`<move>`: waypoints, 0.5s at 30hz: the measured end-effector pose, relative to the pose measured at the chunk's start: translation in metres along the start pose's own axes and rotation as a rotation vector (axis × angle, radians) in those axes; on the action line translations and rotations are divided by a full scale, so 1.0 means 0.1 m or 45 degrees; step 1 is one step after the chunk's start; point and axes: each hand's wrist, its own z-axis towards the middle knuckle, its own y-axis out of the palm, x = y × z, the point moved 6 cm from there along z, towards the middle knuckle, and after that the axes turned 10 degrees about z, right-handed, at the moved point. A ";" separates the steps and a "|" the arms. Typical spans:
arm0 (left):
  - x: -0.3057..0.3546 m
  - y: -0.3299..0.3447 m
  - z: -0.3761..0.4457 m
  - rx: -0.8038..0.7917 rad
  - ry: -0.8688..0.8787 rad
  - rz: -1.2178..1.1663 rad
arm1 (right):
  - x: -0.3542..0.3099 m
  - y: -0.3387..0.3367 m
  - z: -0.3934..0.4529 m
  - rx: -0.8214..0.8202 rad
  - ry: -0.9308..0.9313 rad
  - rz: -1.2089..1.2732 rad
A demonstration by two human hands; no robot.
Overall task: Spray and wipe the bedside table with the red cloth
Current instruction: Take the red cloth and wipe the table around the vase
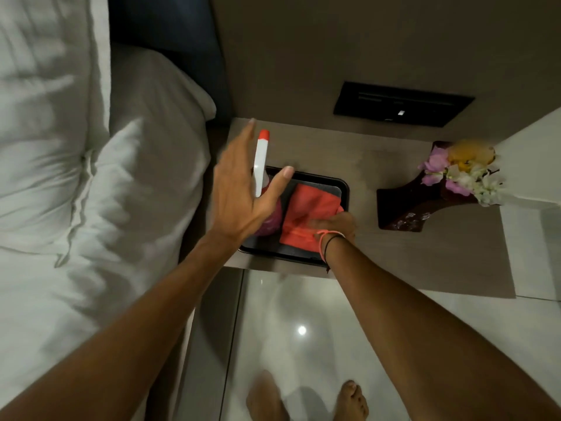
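Observation:
A spray bottle (260,165) with a white head, red nozzle and pink body stands in the left end of a black tray (343,189) on the brown bedside table (394,253). My left hand (243,189) hovers open over the bottle, fingers spread, partly hiding its body. A folded red cloth (309,205) lies in the tray's right half. My right hand (337,224) rests on the cloth's near right corner, fingers curled onto it; whether it grips the cloth is unclear.
A dark wooden holder with purple, white and yellow flowers (455,171) sits at the table's right. A black wall panel (400,103) is behind. White bed and pillows (76,147) lie left. Glossy floor and my bare feet (306,402) are below.

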 end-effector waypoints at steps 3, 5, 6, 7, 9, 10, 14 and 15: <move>0.01 -0.18 -0.08 0.170 0.082 0.156 | 0.05 -0.02 -0.03 0.032 -0.161 0.109; 0.08 -0.25 -0.12 0.279 0.136 0.258 | 0.16 -0.10 -0.07 0.041 -0.269 0.360; 0.12 -0.28 -0.13 0.324 0.169 0.308 | 0.21 -0.13 -0.11 0.010 -0.293 0.516; 0.22 -0.28 -0.14 0.360 0.213 0.352 | 0.29 -0.18 -0.14 -0.031 -0.287 0.678; 0.42 -0.27 -0.14 0.401 0.302 0.428 | 0.44 -0.26 -0.23 -0.085 -0.217 0.921; 0.59 -0.18 -0.13 0.391 0.351 0.462 | 0.55 -0.40 -0.24 -0.079 -0.174 0.999; 1.26 0.19 -0.09 0.285 0.507 0.572 | 0.95 -0.86 -0.28 -0.073 -0.004 1.266; 1.46 0.32 -0.07 0.258 0.559 0.573 | 1.04 -0.98 -0.26 -0.089 0.034 1.311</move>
